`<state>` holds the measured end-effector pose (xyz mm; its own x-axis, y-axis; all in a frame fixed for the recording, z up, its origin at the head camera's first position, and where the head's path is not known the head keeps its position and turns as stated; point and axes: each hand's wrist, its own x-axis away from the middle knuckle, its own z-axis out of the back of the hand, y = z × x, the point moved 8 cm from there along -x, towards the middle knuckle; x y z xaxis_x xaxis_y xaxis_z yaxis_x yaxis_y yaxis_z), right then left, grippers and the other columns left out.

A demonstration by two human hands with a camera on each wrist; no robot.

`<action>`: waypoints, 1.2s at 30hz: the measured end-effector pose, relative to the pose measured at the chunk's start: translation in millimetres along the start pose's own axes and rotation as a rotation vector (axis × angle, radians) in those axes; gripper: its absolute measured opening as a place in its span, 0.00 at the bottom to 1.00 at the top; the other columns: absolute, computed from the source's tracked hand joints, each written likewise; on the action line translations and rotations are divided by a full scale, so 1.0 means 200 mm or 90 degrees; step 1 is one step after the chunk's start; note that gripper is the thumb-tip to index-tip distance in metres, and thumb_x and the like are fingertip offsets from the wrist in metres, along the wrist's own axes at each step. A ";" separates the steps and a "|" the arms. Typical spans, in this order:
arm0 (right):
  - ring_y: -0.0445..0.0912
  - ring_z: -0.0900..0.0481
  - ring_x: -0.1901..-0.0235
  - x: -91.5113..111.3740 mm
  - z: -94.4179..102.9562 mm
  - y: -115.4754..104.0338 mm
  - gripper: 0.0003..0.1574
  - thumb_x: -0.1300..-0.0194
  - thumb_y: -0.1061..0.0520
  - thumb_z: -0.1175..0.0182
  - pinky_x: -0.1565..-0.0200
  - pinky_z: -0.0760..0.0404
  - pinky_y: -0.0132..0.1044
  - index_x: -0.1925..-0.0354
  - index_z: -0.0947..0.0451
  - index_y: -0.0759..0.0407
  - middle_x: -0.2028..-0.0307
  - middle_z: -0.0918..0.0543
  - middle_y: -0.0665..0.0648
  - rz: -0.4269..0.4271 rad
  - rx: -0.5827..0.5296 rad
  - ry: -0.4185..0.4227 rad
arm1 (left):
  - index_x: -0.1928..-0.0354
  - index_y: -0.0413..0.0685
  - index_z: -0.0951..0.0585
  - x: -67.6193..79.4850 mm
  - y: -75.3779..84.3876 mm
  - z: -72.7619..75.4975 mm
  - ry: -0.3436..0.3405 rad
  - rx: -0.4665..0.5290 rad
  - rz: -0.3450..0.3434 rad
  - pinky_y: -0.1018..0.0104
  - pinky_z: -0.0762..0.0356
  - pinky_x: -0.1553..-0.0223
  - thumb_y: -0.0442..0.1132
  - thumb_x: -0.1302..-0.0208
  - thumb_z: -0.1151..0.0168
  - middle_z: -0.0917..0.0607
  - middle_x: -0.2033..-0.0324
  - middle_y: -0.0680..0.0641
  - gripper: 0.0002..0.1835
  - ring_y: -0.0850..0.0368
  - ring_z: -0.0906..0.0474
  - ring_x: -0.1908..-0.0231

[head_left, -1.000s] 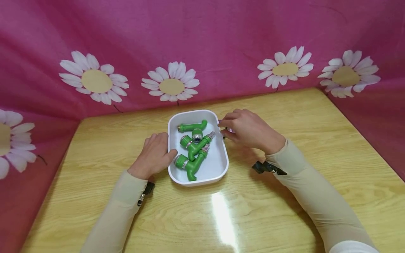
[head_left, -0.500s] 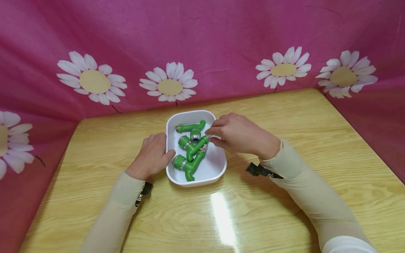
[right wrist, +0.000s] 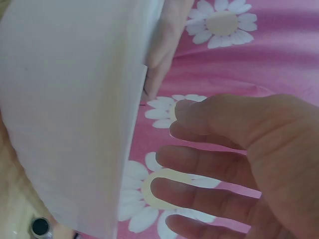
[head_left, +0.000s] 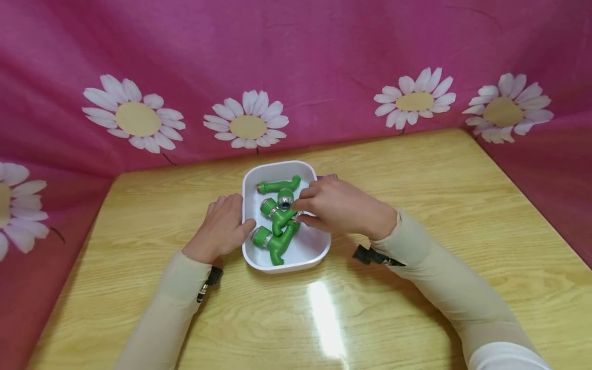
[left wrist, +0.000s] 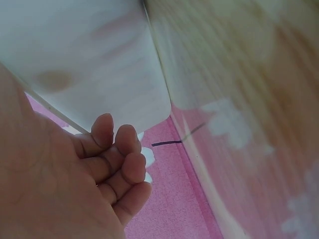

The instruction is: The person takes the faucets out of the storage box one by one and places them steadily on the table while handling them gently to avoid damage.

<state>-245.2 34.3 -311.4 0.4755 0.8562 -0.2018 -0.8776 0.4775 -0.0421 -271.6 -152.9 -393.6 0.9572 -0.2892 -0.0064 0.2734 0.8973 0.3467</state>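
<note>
Several green taps lie in a white plastic tray (head_left: 314,252). The front tap (head_left: 279,246) and the middle tap (head_left: 279,221) point their silver ends rightward; a green tap body (head_left: 279,186) with a brass thread lies at the back, and a green piece (head_left: 285,198) shows its silver ring. My left hand (head_left: 219,226) holds the tray's left side, thumb over the rim, fingers loosely bent outside in the left wrist view. My right hand (head_left: 335,205) reaches over the right rim, its fingertips at the taps' silver ends; in the right wrist view the extended fingers show nothing between them.
A purple item (head_left: 328,177) peeks out behind my right hand, right of the tray. A small silver piece with a dark round end (right wrist: 40,227) shows beyond the tray in the right wrist view. Pink flowered cloth (head_left: 324,103) surrounds the wooden table (head_left: 259,318).
My right hand has moved left and toward me, from outside the tray's right rim to over the taps. My left hand stays at the rim; the taps look unmoved.
</note>
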 end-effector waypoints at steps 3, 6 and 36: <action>0.46 0.16 0.64 0.00 -0.03 0.00 0.11 0.34 0.52 0.30 0.57 0.17 0.43 0.54 0.11 0.50 0.63 0.10 0.48 -0.002 -0.003 -0.017 | 0.49 0.36 0.29 0.00 0.00 0.00 -0.007 -0.002 0.004 0.55 0.39 0.52 0.49 0.34 0.47 0.25 0.63 0.43 0.22 0.45 0.33 0.56; 0.46 0.16 0.63 0.00 -0.05 0.00 0.10 0.33 0.53 0.31 0.57 0.16 0.42 0.54 0.12 0.50 0.62 0.10 0.48 -0.002 -0.010 -0.026 | 0.49 0.37 0.28 0.00 0.00 0.00 -0.005 -0.003 0.008 0.55 0.39 0.52 0.49 0.34 0.47 0.25 0.63 0.43 0.22 0.45 0.33 0.56; 0.50 0.14 0.45 -0.03 -0.19 -0.04 0.18 0.37 0.55 0.27 0.42 0.16 0.45 0.47 0.12 0.52 0.49 0.10 0.55 -0.039 -0.034 -0.072 | 0.49 0.37 0.29 -0.01 0.00 0.00 -0.004 -0.006 0.000 0.54 0.38 0.51 0.49 0.34 0.47 0.25 0.61 0.42 0.22 0.45 0.33 0.56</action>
<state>-244.1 17.8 -347.9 0.5299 0.8437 -0.0864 -0.8470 0.5215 -0.1029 -272.7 -152.7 -394.5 0.9567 -0.2910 -0.0012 0.2743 0.9002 0.3382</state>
